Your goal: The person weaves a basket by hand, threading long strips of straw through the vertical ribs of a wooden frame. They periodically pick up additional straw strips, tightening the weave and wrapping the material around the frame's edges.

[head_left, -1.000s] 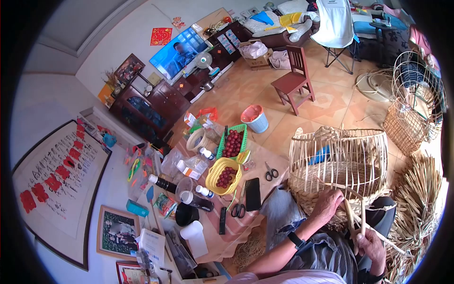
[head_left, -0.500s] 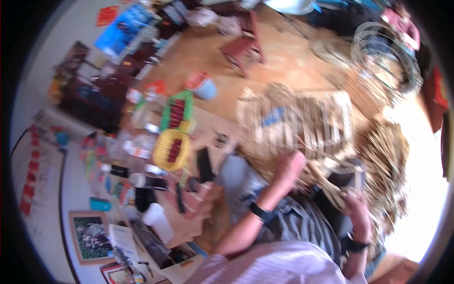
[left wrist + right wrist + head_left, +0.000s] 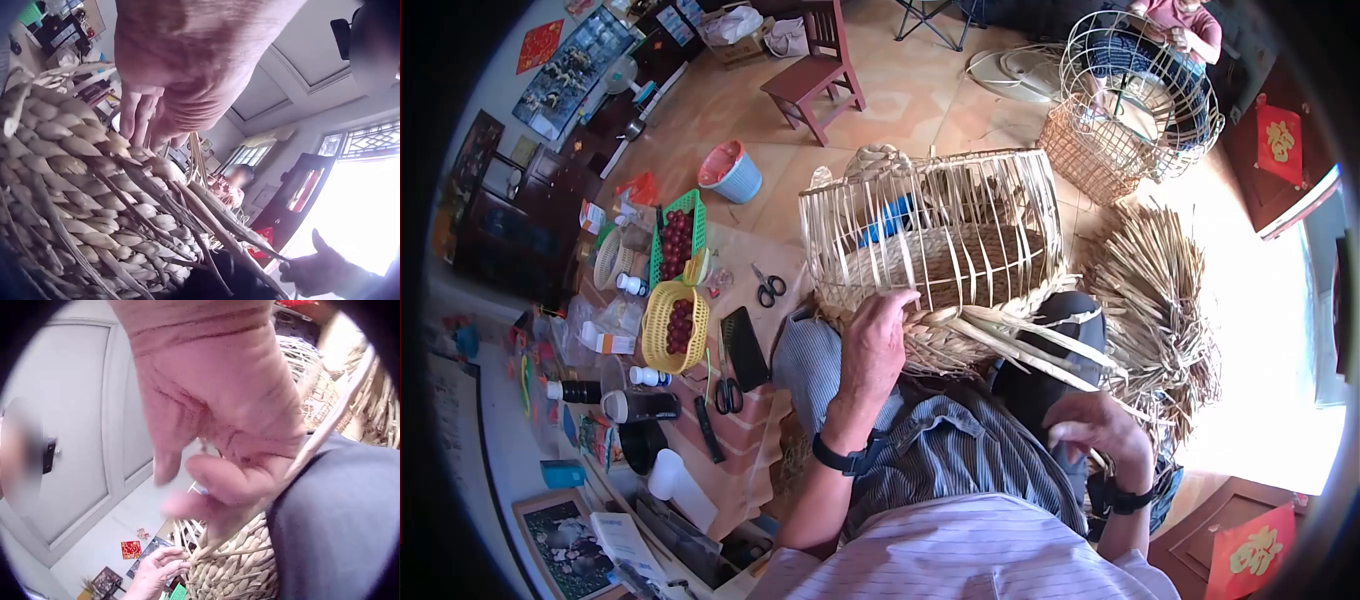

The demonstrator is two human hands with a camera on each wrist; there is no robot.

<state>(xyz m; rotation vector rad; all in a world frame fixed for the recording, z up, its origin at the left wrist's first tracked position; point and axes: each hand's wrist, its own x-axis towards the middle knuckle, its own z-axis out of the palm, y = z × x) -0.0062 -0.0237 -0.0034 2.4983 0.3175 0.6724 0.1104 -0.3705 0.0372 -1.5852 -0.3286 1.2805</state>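
My left hand (image 3: 875, 345) grips the woven edge of a straw basket (image 3: 980, 250) on the lap. In the left wrist view, its fingers (image 3: 140, 119) bend over the thick braided wall (image 3: 81, 181). Pale loose strands (image 3: 1040, 345) run rightward from that edge. My right hand (image 3: 1100, 425) is beside their far ends, thumb apart and fingers loosely bent. The right wrist view shows a long strand (image 3: 325, 428) passing behind this hand (image 3: 219, 419), with nothing visibly pinched between thumb and fingers. Thin upright stakes form the basket's openwork side.
A straw bundle (image 3: 1160, 310) stands at the right. On the left table lie scissors (image 3: 770, 285), a black phone (image 3: 745, 348), and yellow (image 3: 655, 325) and green (image 3: 695, 210) fruit baskets. A bin (image 3: 735, 178) and red chair (image 3: 815, 75) stand beyond; a person (image 3: 1190, 30) sits near wire frames.
The head view has turned rightward. My right hand, which held strands a second ago, has let them go and loosened its fingers. My left hand remains at the basket's edge.
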